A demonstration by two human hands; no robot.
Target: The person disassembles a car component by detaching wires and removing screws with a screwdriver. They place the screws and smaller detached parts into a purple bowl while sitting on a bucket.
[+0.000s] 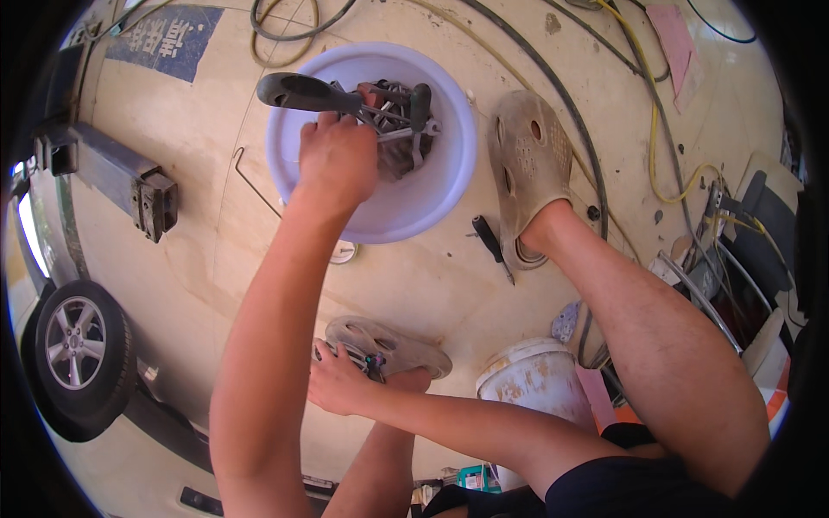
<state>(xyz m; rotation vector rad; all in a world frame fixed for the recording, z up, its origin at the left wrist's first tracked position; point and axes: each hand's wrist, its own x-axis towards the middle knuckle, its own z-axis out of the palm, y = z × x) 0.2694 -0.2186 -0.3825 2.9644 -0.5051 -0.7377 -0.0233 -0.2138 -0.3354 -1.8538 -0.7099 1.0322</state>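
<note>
A pale lavender basin (449, 194) on the floor holds a jumble of metal hand tools (393, 129), spanners among them. My left hand (338, 160) reaches over its near left rim, fingers curled against a large black-handled screwdriver (302, 91); the fingertips are hidden beneath the handle. The handle juts past the rim and its shaft lies over the other tools. Lower down, my right hand (341, 380) crosses to the left, over my left shoe (397, 345). Its fingers are bent around a small dark object (374, 367) with purplish bits, too small to name.
A small black screwdriver (492, 246) lies beside my right shoe (531, 164). A bent metal rod (255, 186) rests left of the basin. Hoses (553, 78) cross the floor. A stained white bucket (531, 371) stands near my legs. At left are a steel beam (117, 164) and a car wheel (78, 345).
</note>
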